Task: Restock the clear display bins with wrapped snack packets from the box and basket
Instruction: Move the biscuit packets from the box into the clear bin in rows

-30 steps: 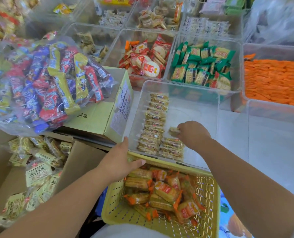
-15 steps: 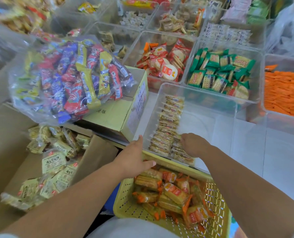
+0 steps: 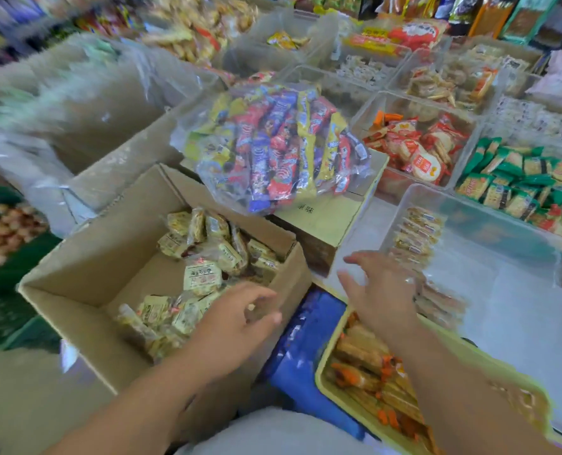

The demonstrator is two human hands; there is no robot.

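An open cardboard box (image 3: 86, 257) at lower left holds several pale yellow wrapped snack packets (image 3: 204, 277). My left hand (image 3: 237, 320) hovers over the box's right edge, fingers loosely spread and holding nothing. My right hand (image 3: 378, 290) hangs open between the box and the clear display bin (image 3: 509, 224), empty. Inside that bin, rows of small tan packets (image 3: 420, 231) lie along its left side. The yellow basket (image 3: 325, 376) with orange-wrapped packets (image 3: 361, 359) sits below my right forearm. The view is motion-blurred.
A clear bag of red, blue and yellow bars (image 3: 279, 149) lies on a closed carton (image 3: 332, 218). Behind are bins of red-wrapped crackers (image 3: 417, 146) and green packets (image 3: 522, 182). A blue object (image 3: 306, 356) sits between box and basket.
The view swung left toward the cardboard box. My left hand left the basket rim and moved over the box. My right hand came out of the clear bin, open and empty.
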